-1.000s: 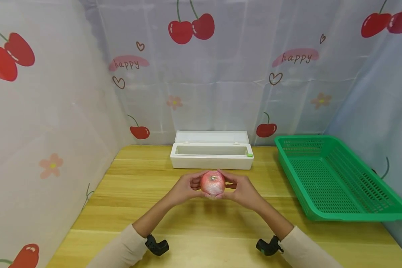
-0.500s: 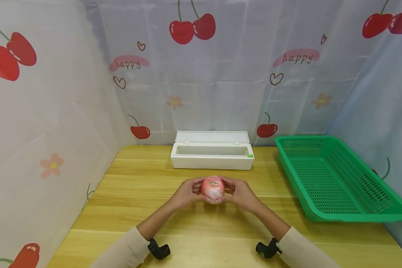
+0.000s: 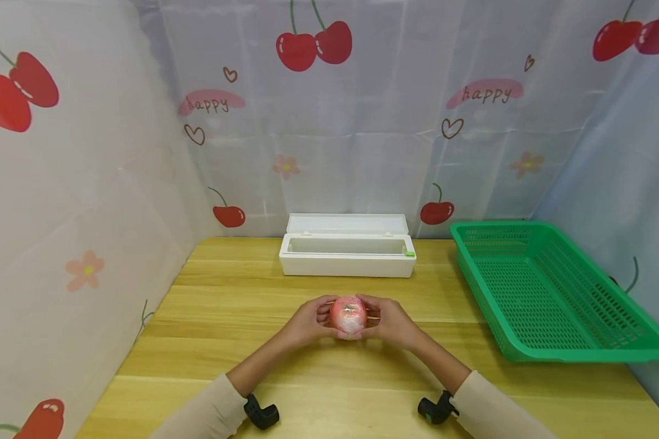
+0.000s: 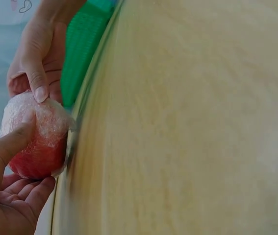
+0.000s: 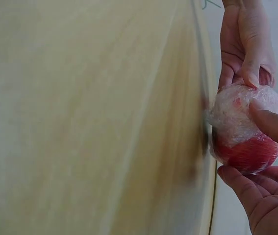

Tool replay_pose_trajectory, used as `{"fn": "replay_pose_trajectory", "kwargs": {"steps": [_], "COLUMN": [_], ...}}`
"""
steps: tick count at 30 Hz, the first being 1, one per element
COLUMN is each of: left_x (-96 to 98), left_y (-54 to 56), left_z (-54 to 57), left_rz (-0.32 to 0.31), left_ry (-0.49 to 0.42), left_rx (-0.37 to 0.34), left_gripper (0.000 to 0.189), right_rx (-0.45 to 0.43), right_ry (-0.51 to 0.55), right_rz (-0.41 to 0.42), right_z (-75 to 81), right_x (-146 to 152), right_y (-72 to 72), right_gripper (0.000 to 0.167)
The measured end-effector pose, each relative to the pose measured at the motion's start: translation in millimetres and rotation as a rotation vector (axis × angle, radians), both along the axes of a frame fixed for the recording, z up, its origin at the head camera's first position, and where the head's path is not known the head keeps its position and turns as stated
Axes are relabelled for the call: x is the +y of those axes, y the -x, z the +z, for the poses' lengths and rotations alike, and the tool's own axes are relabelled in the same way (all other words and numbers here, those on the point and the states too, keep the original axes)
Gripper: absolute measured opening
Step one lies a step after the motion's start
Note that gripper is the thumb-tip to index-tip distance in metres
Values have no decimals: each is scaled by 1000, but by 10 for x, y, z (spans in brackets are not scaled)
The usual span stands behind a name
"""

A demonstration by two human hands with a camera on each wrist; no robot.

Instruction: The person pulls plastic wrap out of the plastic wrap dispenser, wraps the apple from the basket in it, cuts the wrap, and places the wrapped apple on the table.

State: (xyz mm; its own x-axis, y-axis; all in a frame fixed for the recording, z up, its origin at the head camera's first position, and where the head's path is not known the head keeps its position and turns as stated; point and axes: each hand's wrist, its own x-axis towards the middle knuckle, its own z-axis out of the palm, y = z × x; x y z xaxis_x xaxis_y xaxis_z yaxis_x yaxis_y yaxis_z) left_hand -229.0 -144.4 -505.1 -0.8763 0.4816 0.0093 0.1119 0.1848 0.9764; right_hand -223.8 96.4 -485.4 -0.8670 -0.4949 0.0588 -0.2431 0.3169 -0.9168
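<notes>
A red apple (image 3: 348, 317) wrapped in clear cling film is held between both hands, close over the wooden table in front of the person. Its stem end faces up in the head view. The left hand (image 3: 310, 322) grips its left side, with the thumb (image 4: 17, 139) pressing the near face and the fingers curled round behind. From the right, the right hand (image 3: 390, 322) holds it the same way, thumb (image 5: 273, 125) on the film. Bunched film (image 5: 212, 116) sticks out at the apple's underside.
Behind the hands stands a white cling film dispenser box (image 3: 348, 266), its lid (image 3: 347, 224) raised and a green slider (image 3: 409, 253) at its right end. A green perforated basket (image 3: 587, 355) sits on the right of the table (image 3: 198, 341). Printed curtains (image 3: 362, 177) enclose the back and sides.
Both hands have moved a little toward the person with the wrapped apple between them, keeping their grip. The dispenser box and basket have stayed in place.
</notes>
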Motion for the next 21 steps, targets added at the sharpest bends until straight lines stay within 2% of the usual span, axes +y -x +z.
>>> {"fn": "replay_pose_trajectory", "kwargs": {"steps": [6,12,21], "left_x": [6,15,24], "left_y": [-17,-21,-25], "left_z": [-48,-82,-68], "left_rz": [-15,-23,-13], "left_ry": [-23,-32,-19], "left_rx": [0,11,37], "left_gripper": [72,69,71], "right_rx": [15,-9,-13], "right_ry": [-36,-35,-24], "right_rz": [-26,-51,-64], "right_z": [-30,-67,-94], "right_x": [-12,-14,-19], "right_y": [-19,-21,-9], "right_gripper": [84,80,77]}}
